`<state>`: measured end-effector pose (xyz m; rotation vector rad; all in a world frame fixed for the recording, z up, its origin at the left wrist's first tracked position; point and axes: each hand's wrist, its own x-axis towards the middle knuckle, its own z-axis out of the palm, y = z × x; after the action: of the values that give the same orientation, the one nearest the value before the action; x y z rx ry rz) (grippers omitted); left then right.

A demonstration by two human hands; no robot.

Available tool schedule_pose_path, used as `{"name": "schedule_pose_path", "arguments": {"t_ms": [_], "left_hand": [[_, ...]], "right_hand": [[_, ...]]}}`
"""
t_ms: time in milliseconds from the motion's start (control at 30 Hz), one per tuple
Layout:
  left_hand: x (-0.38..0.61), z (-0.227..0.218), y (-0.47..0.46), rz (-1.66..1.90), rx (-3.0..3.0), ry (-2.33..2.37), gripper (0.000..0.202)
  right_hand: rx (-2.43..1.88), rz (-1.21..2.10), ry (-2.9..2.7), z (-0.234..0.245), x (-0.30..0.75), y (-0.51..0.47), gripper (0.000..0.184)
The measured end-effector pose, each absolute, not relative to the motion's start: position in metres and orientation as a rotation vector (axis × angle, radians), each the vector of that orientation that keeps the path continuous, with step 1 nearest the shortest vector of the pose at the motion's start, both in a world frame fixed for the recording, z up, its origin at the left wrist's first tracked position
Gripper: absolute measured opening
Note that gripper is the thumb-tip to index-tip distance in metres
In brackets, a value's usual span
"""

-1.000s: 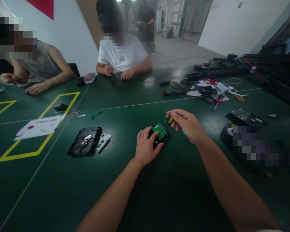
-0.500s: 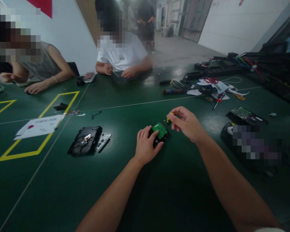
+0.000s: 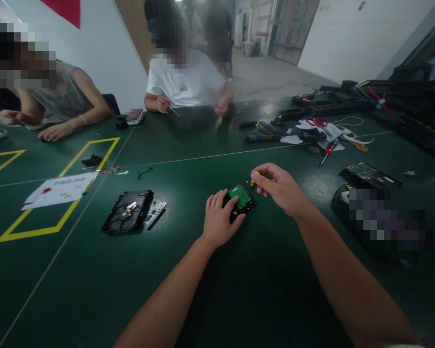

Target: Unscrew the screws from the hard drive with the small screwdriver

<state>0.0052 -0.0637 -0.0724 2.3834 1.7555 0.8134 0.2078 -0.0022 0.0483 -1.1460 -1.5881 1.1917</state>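
Observation:
My left hand [image 3: 218, 220] rests on a small black hard drive with a green circuit board [image 3: 240, 197] facing up, fingers curled over its near left side to hold it on the green table [image 3: 217, 290]. My right hand [image 3: 279, 188] hovers just right of the drive, thumb and fingers pinched round a small screwdriver with a yellow handle [image 3: 254, 176], its tip pointing down at the far corner of the board.
An opened hard drive [image 3: 128, 211] with a loose metal plate lies to the left, beside yellow tape lines and a paper sheet [image 3: 60, 188]. Another circuit board on a black case [image 3: 364, 171] lies right. Tools, scissors and cables clutter the far right. Two people sit across the table.
My right hand closed from loosely spread fingers into a pinch on the yellow-handled screwdriver and stood it up at the board's corner. The left hand stayed put.

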Motion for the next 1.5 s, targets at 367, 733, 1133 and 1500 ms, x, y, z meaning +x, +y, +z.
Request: {"name": "schedule_pose_path", "arguments": {"t_ms": [367, 733, 1133, 1500], "left_hand": [[0.0052, -0.0725, -0.0637, 0.814, 2.384, 1.750, 0.054], [0.0051, -0.0733, -0.0633, 0.828, 2.379, 1.745, 0.054], [0.0045, -0.0744, -0.0625, 0.826, 2.386, 1.742, 0.055], [0.0053, -0.0732, -0.0630, 0.824, 2.379, 1.749, 0.054]], "right_hand": [[-1.068, 1.239, -1.545, 0.0447, 0.2089, 0.0014, 0.028], [-1.101, 1.221, -1.574, 0.0468, 0.2088, -0.0006, 0.033], [-1.119, 1.182, -1.577, 0.0452, 0.2108, 0.0015, 0.032], [-1.065, 1.209, -1.598, 0.0480, 0.2100, 0.0003, 0.028]]}}
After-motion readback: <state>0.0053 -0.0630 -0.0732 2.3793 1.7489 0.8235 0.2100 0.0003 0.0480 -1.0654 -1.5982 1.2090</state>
